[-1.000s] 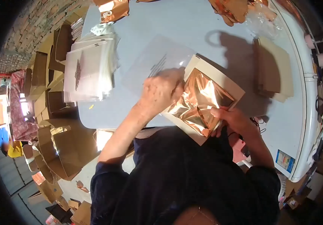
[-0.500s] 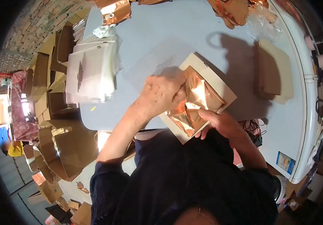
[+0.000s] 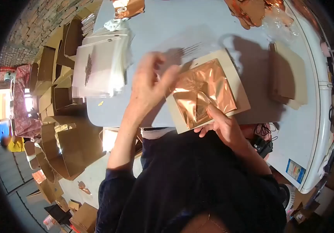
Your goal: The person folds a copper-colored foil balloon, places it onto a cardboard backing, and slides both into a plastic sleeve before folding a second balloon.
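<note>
A pale cardboard sheet [image 3: 235, 83] with a folded, shiny copper-coloured foil piece [image 3: 215, 83] on it is tilted over the table's near edge. My right hand [image 3: 225, 126] grips its lower edge, thumb on the foil and fingers underneath. To the left of the sheet, my left hand [image 3: 149, 79] is raised with thumb and fingers apart, slightly blurred, holding nothing I can see. Just beyond its fingertips lies a clear plastic bag [image 3: 192, 44] with dark printed lines, partly hidden by the sheet.
On the left of the grey table [image 3: 167, 23] is a stack of clear printed bags [image 3: 101, 64]. Cardboard sheets [image 3: 289, 73] are stacked at right. More copper foil [image 3: 248, 13] and crumpled clear plastic [image 3: 279, 25] lie at the back. Open cartons [image 3: 74, 147] crowd the left side.
My left hand has come off the foil, moved left and spread its fingers. The foil now lies flatter and squarer on the sheet. My right hand keeps its hold.
</note>
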